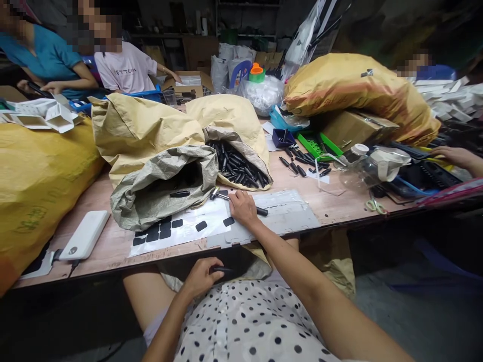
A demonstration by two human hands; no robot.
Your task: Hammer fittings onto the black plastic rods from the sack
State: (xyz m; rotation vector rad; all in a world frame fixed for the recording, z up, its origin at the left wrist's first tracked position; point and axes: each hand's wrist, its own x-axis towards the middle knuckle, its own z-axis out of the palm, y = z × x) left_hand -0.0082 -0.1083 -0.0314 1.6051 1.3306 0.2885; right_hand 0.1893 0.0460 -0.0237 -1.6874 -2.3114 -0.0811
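My right hand (242, 207) rests on the table, fingers closed around a small hammer (221, 194) whose metal head points left and whose black handle end sticks out to the right. My left hand (202, 275) is down in my lap below the table edge, closed on a black tube-shaped part (223, 270). Under the right hand lies a white sheet (181, 229) carrying several black rectangular stickers. Just behind it, an open paper sack (241, 166) holds many black tube parts. A second open sack (162, 186) lies to its left with one black part at its mouth.
A white power bank (85, 234) lies at the left front. Large yellow sacks (358, 90) sit at left and back right. Loose black parts, a green tray (315, 144) and a clear plastic bottle (358, 168) are to the right. Two people sit at back left; another person's hand (455, 156) is at far right.
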